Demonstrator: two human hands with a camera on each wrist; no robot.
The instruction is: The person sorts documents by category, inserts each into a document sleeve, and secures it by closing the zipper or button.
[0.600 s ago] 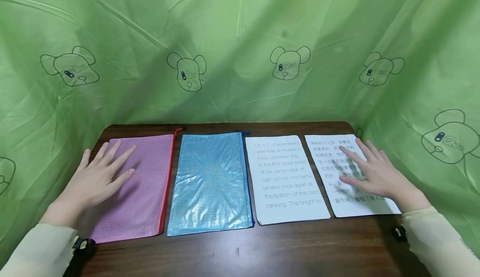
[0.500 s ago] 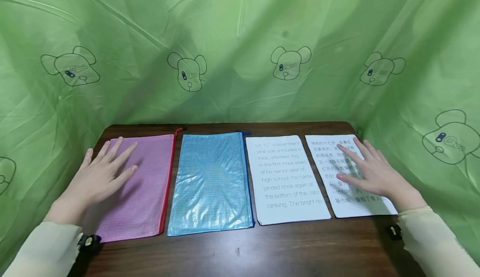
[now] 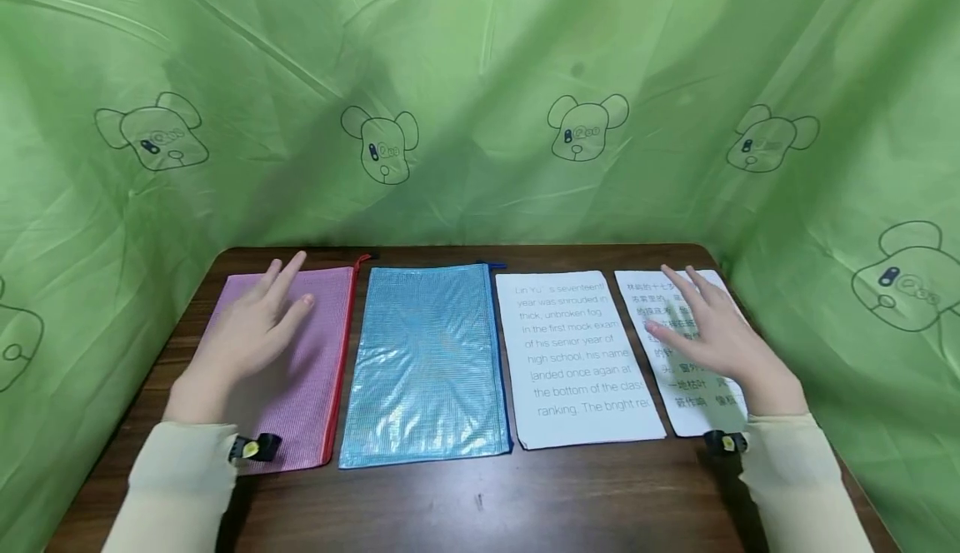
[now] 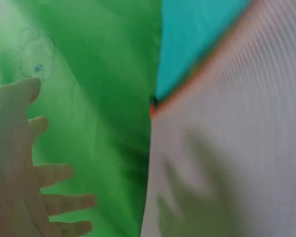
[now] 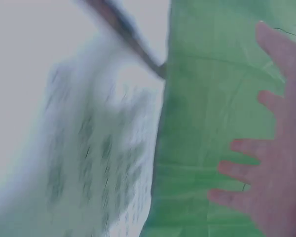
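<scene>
We see dark wood surface [image 3: 480, 499], green bear-print cloth [image 3: 480, 78] behind. Left hand [image 3: 247, 332] flat, fingers spread, holding nothing, over pink pouch [image 3: 300, 386] at lower left; right hand [image 3: 716, 336] likewise over sheet [image 3: 686, 395] at lower right. Both long axes run near-to-far.

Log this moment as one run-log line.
left hand: open, over pink mesh zip pouch | right hand: open, over white sheet of Chinese text | blue mesh zip pouch: untouched
</scene>
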